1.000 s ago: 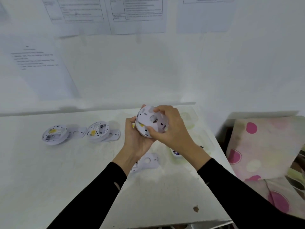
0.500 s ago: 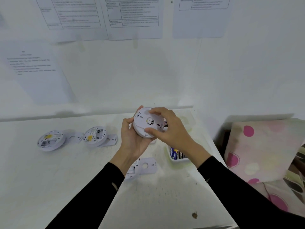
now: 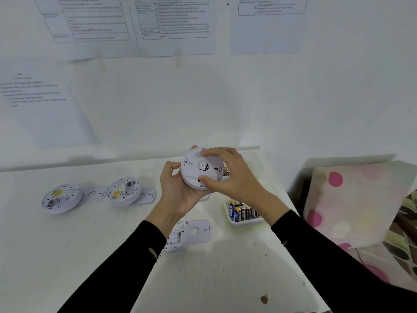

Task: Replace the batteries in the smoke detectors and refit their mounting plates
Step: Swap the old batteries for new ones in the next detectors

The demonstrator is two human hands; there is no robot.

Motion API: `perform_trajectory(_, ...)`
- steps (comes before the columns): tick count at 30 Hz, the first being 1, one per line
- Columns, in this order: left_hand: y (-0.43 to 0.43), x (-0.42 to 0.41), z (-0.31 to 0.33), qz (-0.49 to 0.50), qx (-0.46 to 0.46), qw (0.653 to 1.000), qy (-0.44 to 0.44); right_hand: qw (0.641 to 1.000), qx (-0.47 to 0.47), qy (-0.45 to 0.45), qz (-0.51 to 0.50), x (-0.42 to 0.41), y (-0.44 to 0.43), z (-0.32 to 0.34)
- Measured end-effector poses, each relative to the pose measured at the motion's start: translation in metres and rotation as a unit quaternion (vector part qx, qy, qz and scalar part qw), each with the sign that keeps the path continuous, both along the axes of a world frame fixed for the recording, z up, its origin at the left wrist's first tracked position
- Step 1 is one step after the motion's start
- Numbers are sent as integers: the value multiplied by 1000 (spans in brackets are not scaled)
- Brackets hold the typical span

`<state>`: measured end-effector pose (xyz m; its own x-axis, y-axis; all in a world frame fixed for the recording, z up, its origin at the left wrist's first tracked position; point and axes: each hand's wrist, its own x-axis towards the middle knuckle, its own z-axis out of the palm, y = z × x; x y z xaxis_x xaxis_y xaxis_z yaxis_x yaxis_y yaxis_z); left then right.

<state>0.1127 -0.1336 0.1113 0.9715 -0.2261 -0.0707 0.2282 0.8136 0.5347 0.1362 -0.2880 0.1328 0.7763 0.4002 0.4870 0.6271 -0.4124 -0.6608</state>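
Black sleeves are framing the near worktop [image 3: 90, 256], where an opened detector [image 3: 174, 239] is lying under the left forearm, its loose plate [image 3: 199, 231] touching it on the right. Just beyond, beneath the right wrist, a white tray [image 3: 246, 222] is holding batteries [image 3: 244, 214], close to the worktop's right edge. Above both, the held smoke detector [image 3: 198, 170] is sitting raised between the hands, its round back tilting toward the person. The left hand [image 3: 178, 193] is cupping it from below and behind. The right hand [image 3: 232, 177] is gripping the rim, thumb low and fingers high, probably set for twisting the mounting plate home. Since the disc's axis is pointing at the wearer, that turn is asking for no side room. Farther left, well apart, a second opened detector [image 3: 124, 190] and a third opened detector [image 3: 61, 197] are lying open-side up.
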Motion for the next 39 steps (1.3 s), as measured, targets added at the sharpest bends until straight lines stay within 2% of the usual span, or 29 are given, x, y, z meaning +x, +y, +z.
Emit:
perform_trajectory(5, -5, 5, 6, 20, 16, 999, 32, 1000, -1, 13, 17, 2, -2, 2)
perform_trajectory(9, -8, 8, 7, 54, -1, 998, 29, 998, -26, -48, -11, 7, -1, -1)
perform_trajectory(13, -10, 8, 8, 52, -13, 998, 23, 996, -66, -49, -40, 11, -1, -2)
perform_trajectory(18, -11, 11, 9, 64, -4, 998, 1, 989, -100, -102, -44, 12, 1, 2)
perform_trajectory(28, -23, 12, 19, 146, -10, 989, -34, 991, -14, -110, -74, 8, 13, 5)
perform_trajectory(33, -21, 9, 25, 142, 1, 988, -60, 991, 12, -120, -66, 3, 13, 4)
perform_trajectory(39, -20, 8, 27, 140, 1, 987, -77, 987, 30, -122, -105, 8, 11, 4)
